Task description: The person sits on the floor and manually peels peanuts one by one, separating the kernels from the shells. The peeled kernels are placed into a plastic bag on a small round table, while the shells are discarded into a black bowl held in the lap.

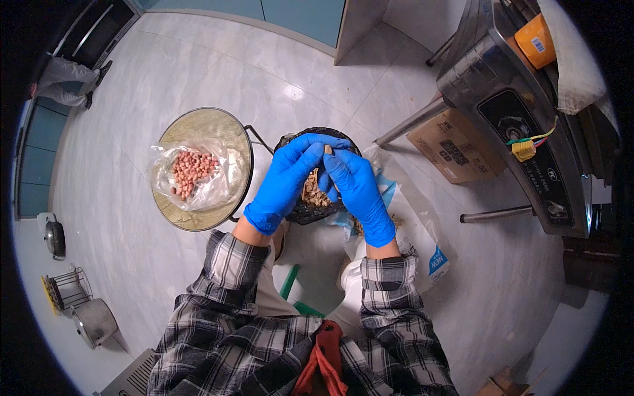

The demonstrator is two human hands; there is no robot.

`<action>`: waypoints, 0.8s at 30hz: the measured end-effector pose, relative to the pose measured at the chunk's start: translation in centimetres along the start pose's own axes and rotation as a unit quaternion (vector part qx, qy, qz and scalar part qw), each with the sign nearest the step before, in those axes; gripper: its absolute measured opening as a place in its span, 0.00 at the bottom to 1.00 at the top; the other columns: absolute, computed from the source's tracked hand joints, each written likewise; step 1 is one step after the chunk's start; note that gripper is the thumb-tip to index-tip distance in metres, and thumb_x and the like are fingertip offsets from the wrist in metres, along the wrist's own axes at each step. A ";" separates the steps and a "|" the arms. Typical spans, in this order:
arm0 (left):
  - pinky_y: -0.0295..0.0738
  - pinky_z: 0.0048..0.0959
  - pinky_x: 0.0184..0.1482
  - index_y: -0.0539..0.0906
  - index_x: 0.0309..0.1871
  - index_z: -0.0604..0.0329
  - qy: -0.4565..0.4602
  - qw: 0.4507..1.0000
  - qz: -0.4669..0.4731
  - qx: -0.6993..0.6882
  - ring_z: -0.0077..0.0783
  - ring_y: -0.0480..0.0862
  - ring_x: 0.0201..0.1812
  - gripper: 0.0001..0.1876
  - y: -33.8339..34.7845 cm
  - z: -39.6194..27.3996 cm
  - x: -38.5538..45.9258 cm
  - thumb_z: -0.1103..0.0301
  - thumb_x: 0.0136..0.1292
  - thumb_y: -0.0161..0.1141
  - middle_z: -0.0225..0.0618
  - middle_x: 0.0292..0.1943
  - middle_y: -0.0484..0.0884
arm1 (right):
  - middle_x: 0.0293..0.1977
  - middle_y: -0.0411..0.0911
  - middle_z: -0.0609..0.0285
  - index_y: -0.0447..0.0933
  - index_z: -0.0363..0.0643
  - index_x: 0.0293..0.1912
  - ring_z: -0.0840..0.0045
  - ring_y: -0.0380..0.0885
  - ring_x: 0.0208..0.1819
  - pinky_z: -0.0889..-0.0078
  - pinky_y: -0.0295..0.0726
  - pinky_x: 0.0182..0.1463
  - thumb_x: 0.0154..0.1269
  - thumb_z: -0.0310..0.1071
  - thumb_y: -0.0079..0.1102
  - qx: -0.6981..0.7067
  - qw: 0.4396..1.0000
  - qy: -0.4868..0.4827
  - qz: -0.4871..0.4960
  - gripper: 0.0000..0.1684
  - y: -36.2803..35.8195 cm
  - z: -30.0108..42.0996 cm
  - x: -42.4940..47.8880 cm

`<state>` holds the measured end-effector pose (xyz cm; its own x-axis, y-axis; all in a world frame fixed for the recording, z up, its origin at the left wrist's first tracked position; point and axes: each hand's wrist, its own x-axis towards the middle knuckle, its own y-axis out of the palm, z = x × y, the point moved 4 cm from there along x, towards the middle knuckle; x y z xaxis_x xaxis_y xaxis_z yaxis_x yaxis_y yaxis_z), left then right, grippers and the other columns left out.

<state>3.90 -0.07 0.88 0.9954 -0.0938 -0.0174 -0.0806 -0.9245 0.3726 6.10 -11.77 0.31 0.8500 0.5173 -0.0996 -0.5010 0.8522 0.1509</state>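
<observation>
My left hand [292, 173] and my right hand [354, 183], both in blue gloves, meet at the fingertips. Between the thumbs they pinch a small tan peanut [328, 149], apparently in its shell. Directly beneath is a bin lined with a black plastic bag [317, 216], holding broken peanut shells [313, 193]; my hands cover much of it. To the left, a clear plastic bag [218, 185] of pinkish shelled peanuts [193, 171] rests on a round stool [208, 121]. Beside my right wrist lies a printed plastic bag [416, 222] with some tan pieces inside, partly hidden by my arm.
A metal gas stove [520, 148] on tubular legs stands at right, with a cardboard box [453, 146] below it. Part of a green seat [297, 292] shows between my legs. A person's legs [69, 81] are at far left, and a metal pot [94, 321] is lower left.
</observation>
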 end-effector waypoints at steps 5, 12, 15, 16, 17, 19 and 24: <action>0.71 0.27 0.56 0.75 0.54 0.65 -0.003 1.000 -0.005 0.010 0.30 0.78 0.51 0.18 -0.5 0.7 0.1 0.60 0.71 0.46 0.42 0.53 0.78 | 0.18 0.72 0.65 0.77 0.40 0.38 0.86 0.68 0.18 0.84 0.67 0.22 0.69 0.45 0.52 -0.014 1.000 0.002 -0.023 0.17 0.0 -0.3 0.2; 0.75 0.20 0.46 0.77 0.55 0.62 0.001 0.998 -0.028 0.054 0.21 0.79 0.43 0.16 1.1 -0.7 -0.2 0.63 0.69 0.52 0.33 0.47 0.80 | 0.23 0.72 0.62 0.76 0.35 0.37 0.84 0.67 0.24 0.78 0.67 0.27 0.69 0.39 0.52 -0.072 0.986 -0.108 -0.100 0.16 -0.8 -0.8 0.3; 0.76 0.20 0.44 0.78 0.53 0.63 0.014 0.997 -0.046 0.054 0.21 0.79 0.40 0.16 1.1 -0.6 -0.3 0.63 0.68 0.54 0.33 0.44 0.81 | 0.22 0.73 0.62 0.77 0.34 0.37 0.83 0.68 0.24 0.77 0.68 0.28 0.68 0.39 0.52 -0.097 0.982 -0.117 -0.111 0.15 -0.8 -0.9 0.3; 0.76 0.20 0.43 0.79 0.52 0.63 0.015 0.997 -0.049 0.061 0.21 0.80 0.39 0.16 1.0 -0.5 -0.2 0.63 0.67 0.54 0.34 0.43 0.81 | 0.22 0.73 0.61 0.77 0.35 0.37 0.82 0.68 0.24 0.77 0.68 0.28 0.69 0.39 0.52 -0.097 0.982 -0.119 -0.107 0.15 -0.7 -0.8 0.2; 0.76 0.20 0.43 0.79 0.51 0.64 0.016 0.996 -0.052 0.067 0.22 0.80 0.38 0.16 1.0 -0.5 -0.1 0.62 0.67 0.55 0.34 0.42 0.82 | 0.22 0.73 0.61 0.77 0.35 0.37 0.82 0.68 0.24 0.77 0.68 0.28 0.69 0.39 0.52 -0.097 0.982 -0.121 -0.103 0.15 -0.7 -0.4 0.2; 0.77 0.21 0.43 0.80 0.49 0.65 -0.010 0.998 -0.068 -0.010 0.22 0.81 0.37 0.15 0.1 0.3 0.0 0.62 0.67 0.55 0.35 0.39 0.82 | 0.21 0.74 0.61 0.77 0.36 0.36 0.82 0.69 0.23 0.77 0.69 0.28 0.69 0.40 0.52 -0.076 0.988 -0.102 -0.085 0.16 -0.2 0.1 0.1; 0.78 0.22 0.43 0.81 0.45 0.67 -0.062 0.988 -0.076 -0.117 0.25 0.82 0.37 0.15 -1.4 2.1 0.4 0.63 0.66 0.55 0.36 0.38 0.83 | 0.20 0.74 0.63 0.77 0.38 0.34 0.83 0.70 0.20 0.78 0.69 0.26 0.70 0.41 0.51 -0.064 0.995 -0.070 -0.038 0.16 0.2 -0.8 0.1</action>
<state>4.29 0.43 -1.56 0.9800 -0.0176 -0.1983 0.0986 -0.8225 0.5602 5.98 -11.46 -0.48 0.8965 0.4418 0.0341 -0.4426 0.8965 0.0217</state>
